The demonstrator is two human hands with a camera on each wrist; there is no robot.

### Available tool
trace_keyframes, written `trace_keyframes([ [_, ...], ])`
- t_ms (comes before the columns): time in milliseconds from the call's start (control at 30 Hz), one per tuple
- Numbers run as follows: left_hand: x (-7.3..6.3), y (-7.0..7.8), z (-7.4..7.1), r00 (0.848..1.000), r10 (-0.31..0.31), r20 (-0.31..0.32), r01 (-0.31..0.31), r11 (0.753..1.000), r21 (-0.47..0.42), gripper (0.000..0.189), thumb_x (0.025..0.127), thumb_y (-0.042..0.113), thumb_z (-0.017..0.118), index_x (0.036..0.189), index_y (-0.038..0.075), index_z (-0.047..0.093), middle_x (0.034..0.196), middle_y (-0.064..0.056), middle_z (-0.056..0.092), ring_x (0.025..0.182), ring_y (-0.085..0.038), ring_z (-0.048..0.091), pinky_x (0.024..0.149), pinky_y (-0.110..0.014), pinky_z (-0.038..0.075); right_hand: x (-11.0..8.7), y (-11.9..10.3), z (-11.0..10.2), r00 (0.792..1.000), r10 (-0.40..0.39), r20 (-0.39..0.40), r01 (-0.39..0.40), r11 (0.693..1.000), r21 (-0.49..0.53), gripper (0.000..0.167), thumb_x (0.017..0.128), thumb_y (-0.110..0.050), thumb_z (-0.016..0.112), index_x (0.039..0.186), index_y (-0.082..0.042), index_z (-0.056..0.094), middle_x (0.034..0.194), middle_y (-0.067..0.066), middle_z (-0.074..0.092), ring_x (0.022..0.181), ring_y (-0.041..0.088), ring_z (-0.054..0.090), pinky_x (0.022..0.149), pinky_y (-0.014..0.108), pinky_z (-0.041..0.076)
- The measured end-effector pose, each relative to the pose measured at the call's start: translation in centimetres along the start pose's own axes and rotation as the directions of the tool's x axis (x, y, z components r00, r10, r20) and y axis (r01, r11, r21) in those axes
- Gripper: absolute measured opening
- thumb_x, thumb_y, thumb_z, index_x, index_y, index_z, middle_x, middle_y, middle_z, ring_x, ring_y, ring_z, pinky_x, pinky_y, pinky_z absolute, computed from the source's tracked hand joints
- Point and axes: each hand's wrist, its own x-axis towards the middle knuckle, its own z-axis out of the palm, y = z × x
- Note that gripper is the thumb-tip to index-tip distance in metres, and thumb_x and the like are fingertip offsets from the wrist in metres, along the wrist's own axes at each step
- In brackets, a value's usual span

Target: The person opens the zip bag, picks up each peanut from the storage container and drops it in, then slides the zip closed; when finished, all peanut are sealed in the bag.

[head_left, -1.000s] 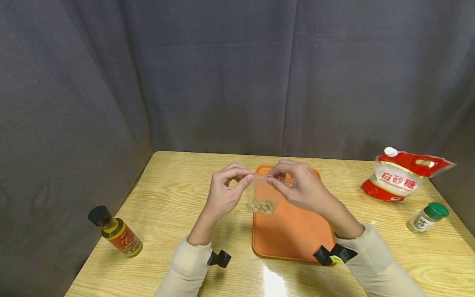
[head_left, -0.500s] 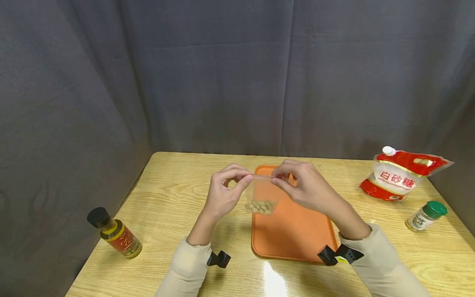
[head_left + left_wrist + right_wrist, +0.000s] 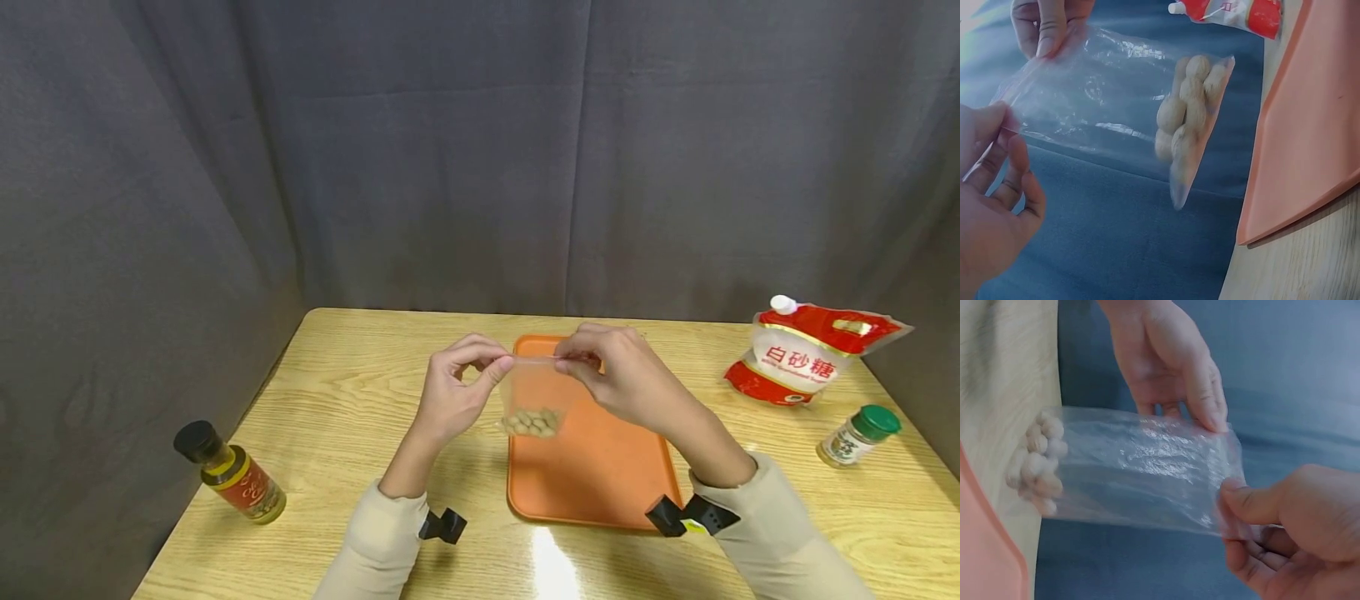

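Note:
A clear plastic zip bag point(image 3: 534, 387) hangs from both hands above the left part of an orange tray point(image 3: 600, 467). Several unshelled peanuts point(image 3: 1191, 109) lie gathered in its bottom. My left hand point(image 3: 457, 387) pinches one top corner between thumb and fingers. At the other end of the top edge, my right hand point(image 3: 618, 375) pinches the bag the same way. The right wrist view shows the bag's mouth point(image 3: 1229, 469) drawn flat between the two hands; whether its seal is closed cannot be told.
A bottle of oil with a black cap point(image 3: 236, 475) stands at the left. To the right are a red and white sugar pouch point(image 3: 806, 354) and a green-capped seasoning jar point(image 3: 855, 437). A dark curtain point(image 3: 450, 167) rises behind the wooden table point(image 3: 360, 367).
My right hand has slid slightly to the right along the bag's top edge, so more of that edge shows. The left hand keeps its hold in nearly the same place.

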Motion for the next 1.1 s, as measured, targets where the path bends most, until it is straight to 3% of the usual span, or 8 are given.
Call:
trace_keyframes([
  [300, 0.1, 1.1, 0.4, 1.0, -0.014, 0.002, 0.014, 1.0, 0.004, 0.005, 0.088, -0.012, 0.066, 0.089, -0.013, 0.071, 0.088, -0.022, 0.066, 0.08, -0.013, 0.055, 0.076, -0.024, 0.044, -0.6, 0.2, 0.0, 0.997, 0.007, -0.083, -0.009, 1.0, -0.024, 0.018, 0.079, 0.012, 0.075, 0.078, -0.006, 0.072, 0.075, -0.003, 0.065, 0.061, 0.009, 0.053, 0.054, 0.026, 0.045],
  [500, 0.1, 0.1, 0.3, 1.0, -0.007, -0.012, 0.007, 1.0, -0.001, 0.006, 0.089, -0.007, 0.069, 0.089, -0.005, 0.075, 0.088, -0.014, 0.068, 0.079, -0.016, 0.057, 0.076, -0.026, 0.045, -1.1, 0.4, -0.6, 1.0, -0.014, -0.022, 0.015, 1.0, 0.017, 0.019, 0.077, 0.012, 0.077, 0.086, -0.005, 0.074, 0.079, -0.002, 0.068, 0.067, 0.008, 0.059, 0.059, 0.028, 0.05],
  [667, -0.1, -0.3, 0.7, 1.0, 0.001, 0.021, -0.002, 1.0, 0.009, 0.006, 0.09, -0.001, 0.07, 0.091, -0.003, 0.076, 0.089, -0.01, 0.068, 0.079, -0.018, 0.058, 0.076, -0.028, 0.046, -1.6, 0.5, -0.9, 1.0, 0.012, 0.023, -0.012, 1.0, 0.007, 0.023, 0.078, 0.017, 0.072, 0.089, -0.003, 0.075, 0.084, 0.003, 0.07, 0.069, 0.012, 0.061, 0.059, 0.029, 0.051],
  [833, -0.4, -0.3, 1.3, 0.999, -0.007, 0.041, 0.006, 1.0, 0.018, 0.007, 0.091, 0.0, 0.069, 0.092, -0.001, 0.076, 0.09, -0.009, 0.068, 0.08, -0.019, 0.058, 0.076, -0.029, 0.046, -1.0, 0.1, -0.2, 0.997, 0.012, 0.073, -0.012, 1.0, 0.0, 0.012, 0.085, -0.001, 0.076, 0.095, -0.007, 0.075, 0.09, -0.001, 0.07, 0.081, 0.014, 0.064, 0.07, 0.036, 0.053],
  [933, -0.5, -0.3, 1.5, 0.999, -0.021, 0.046, 0.02, 1.0, 0.021, 0.007, 0.091, 0.0, 0.069, 0.092, 0.0, 0.076, 0.089, -0.009, 0.068, 0.081, -0.018, 0.057, 0.077, -0.029, 0.045, -0.3, -0.3, 0.9, 0.998, -0.002, 0.07, -0.003, 0.998, 0.066, 0.007, 0.088, -0.008, 0.076, 0.095, -0.009, 0.076, 0.089, -0.005, 0.07, 0.082, 0.011, 0.064, 0.072, 0.036, 0.053],
  [1100, -0.4, 0.3, 1.7, 1.0, -0.002, 0.018, 0.001, 0.998, 0.062, 0.006, 0.089, -0.005, 0.069, 0.089, -0.003, 0.076, 0.085, -0.012, 0.068, 0.079, -0.017, 0.055, 0.076, -0.029, 0.044, 0.4, -0.8, 2.0, 1.0, -0.015, 0.018, 0.014, 0.996, 0.085, 0.009, 0.086, 0.0, 0.076, 0.089, -0.008, 0.075, 0.08, -0.005, 0.067, 0.069, 0.008, 0.058, 0.061, 0.029, 0.049],
])
